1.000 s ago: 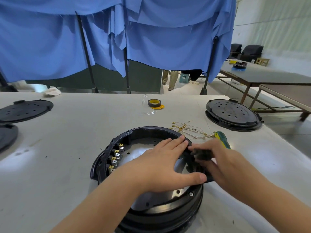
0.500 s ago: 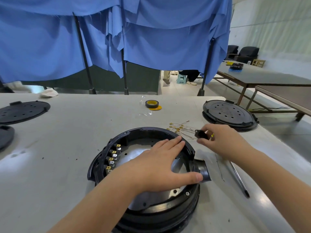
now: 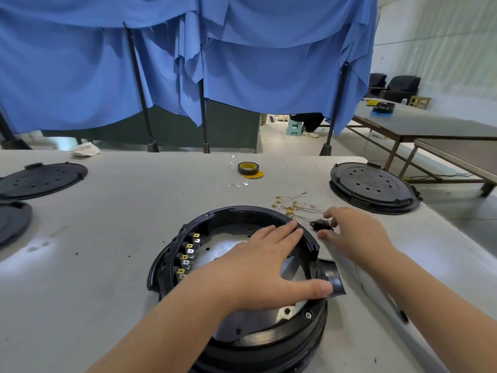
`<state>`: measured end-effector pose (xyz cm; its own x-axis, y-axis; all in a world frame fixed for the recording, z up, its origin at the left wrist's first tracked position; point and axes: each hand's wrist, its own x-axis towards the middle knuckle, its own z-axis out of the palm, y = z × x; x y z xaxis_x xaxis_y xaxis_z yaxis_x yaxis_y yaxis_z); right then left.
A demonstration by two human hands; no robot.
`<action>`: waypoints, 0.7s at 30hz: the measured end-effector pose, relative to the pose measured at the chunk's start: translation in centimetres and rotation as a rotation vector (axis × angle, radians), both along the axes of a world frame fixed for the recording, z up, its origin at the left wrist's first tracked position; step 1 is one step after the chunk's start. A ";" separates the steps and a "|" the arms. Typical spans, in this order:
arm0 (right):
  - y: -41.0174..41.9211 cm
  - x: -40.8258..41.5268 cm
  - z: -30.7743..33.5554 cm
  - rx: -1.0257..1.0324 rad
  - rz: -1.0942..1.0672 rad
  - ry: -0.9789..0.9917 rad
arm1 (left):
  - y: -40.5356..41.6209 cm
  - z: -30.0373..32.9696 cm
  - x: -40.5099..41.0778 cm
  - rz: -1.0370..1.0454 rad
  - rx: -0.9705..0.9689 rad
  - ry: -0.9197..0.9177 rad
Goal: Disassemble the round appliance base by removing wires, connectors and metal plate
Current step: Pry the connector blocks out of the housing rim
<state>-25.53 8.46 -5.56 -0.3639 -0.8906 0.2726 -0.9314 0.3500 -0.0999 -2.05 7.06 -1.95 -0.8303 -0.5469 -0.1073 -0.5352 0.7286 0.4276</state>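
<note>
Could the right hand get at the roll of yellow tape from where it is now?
Probably yes. The right hand is at the small black connector beside the loose wires; the tape roll lies farther back on bare table, with only those wires partly between. It would have to let go first.

The round base is black, with a shiny silver plate inside. Along its left wall sits a row of gold and silver connectors. The small part by the right hand is black. The wires are pale with gold ends. The tape roll is dark outside and yellow inside. The round lids are black with dots of holes. The surface is pale grey with dark specks. The far curtain is blue.
</note>
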 end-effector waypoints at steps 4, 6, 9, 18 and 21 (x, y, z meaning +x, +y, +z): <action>2.0 1.9 1.2 -0.197 0.071 -0.250 | -0.2 0.1 -0.2 0.000 0.013 0.018; 2.8 3.5 2.3 -0.253 0.148 -0.513 | -0.5 0.3 0.0 -0.001 0.002 0.069; 3.7 5.9 3.3 -0.152 0.222 -0.731 | -1.5 1.2 0.8 0.020 0.029 0.207; 3.0 6.7 2.9 -0.062 0.187 -0.607 | -7.4 2.4 6.0 0.383 -0.087 0.293; 2.2 5.9 3.2 -0.056 0.184 -0.640 | -8.1 2.3 6.8 0.431 -0.064 0.239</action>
<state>-19.67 10.71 -2.34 -0.3129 -0.9444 0.1006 -0.7261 0.1696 -0.6664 4.76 -1.00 0.38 -0.5248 -0.8449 0.1037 -0.6859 0.4918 0.5363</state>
